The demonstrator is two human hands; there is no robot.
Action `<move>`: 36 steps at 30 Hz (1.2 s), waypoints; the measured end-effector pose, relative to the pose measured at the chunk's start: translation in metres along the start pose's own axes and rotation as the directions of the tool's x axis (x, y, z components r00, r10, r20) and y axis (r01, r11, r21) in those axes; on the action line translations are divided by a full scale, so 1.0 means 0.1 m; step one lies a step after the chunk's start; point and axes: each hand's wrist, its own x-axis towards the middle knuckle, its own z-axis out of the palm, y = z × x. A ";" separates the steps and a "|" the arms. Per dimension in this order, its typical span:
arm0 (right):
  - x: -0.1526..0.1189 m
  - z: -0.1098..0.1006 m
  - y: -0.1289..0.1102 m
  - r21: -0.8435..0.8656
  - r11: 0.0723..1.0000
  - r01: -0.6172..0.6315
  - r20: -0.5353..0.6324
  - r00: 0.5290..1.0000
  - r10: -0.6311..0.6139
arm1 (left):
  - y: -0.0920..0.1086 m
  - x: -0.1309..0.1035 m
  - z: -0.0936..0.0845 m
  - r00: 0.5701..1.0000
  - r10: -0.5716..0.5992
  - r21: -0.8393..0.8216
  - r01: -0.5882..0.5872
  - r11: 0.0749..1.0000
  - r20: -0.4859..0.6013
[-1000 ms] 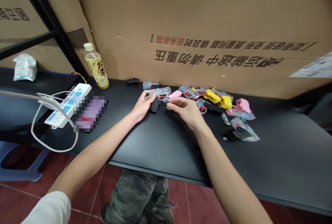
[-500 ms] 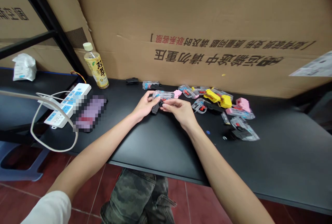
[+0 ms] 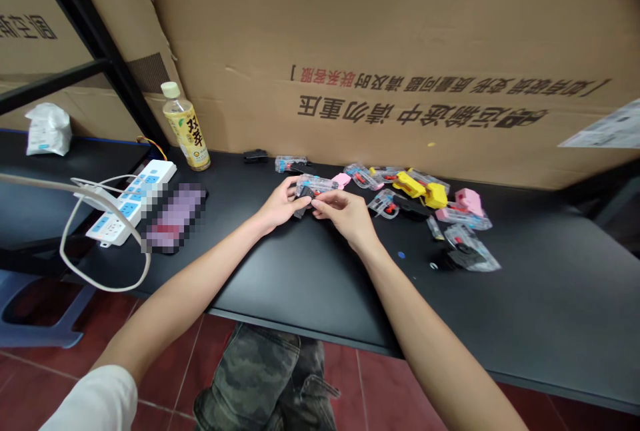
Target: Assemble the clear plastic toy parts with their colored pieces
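Note:
A clear plastic toy gun (image 3: 320,183) with a black grip, red inner parts and a pink end is held just above the black table. My left hand (image 3: 279,208) is wrapped round its rear and grip, the thumb pressed on the black part. My right hand (image 3: 347,214) is closed at the gun's near side, its thumb and fingertips pinched at the black part close to the left thumb. Whether a small piece sits between the right fingertips is hidden. Closest to the right hand lies another clear toy gun (image 3: 384,204) with a black grip.
More toy guns lie right, with yellow parts (image 3: 410,184), a pink part (image 3: 469,201) and a black-gripped clear gun (image 3: 470,248). A small blue disc (image 3: 401,255) lies nearby. Left are a drink bottle (image 3: 187,131), power strip (image 3: 133,201) and phone (image 3: 175,218). Cardboard (image 3: 375,31) stands behind.
The left thumb has shifted right onto the black part, close to the right fingertips. The gun has turned slightly in the hands; the other things lie as before.

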 end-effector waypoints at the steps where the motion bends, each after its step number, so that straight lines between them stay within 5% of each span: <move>1: 0.00 0.00 0.00 -0.004 1.000 -0.005 -0.003 1.000 0.005 | 0.00 0.00 0.01 1.000 -0.004 -0.002 0.004 1.000 -0.011; 16: -0.05 0.05 0.01 -0.078 0.997 -0.025 0.037 0.999 0.028 | 0.01 0.01 0.09 0.984 0.091 0.112 -0.075 0.991 -0.150; 36: -0.06 0.10 0.02 -0.098 0.995 0.014 0.033 0.999 -0.011 | 0.01 0.00 0.09 0.980 0.094 0.136 -0.070 0.988 -0.178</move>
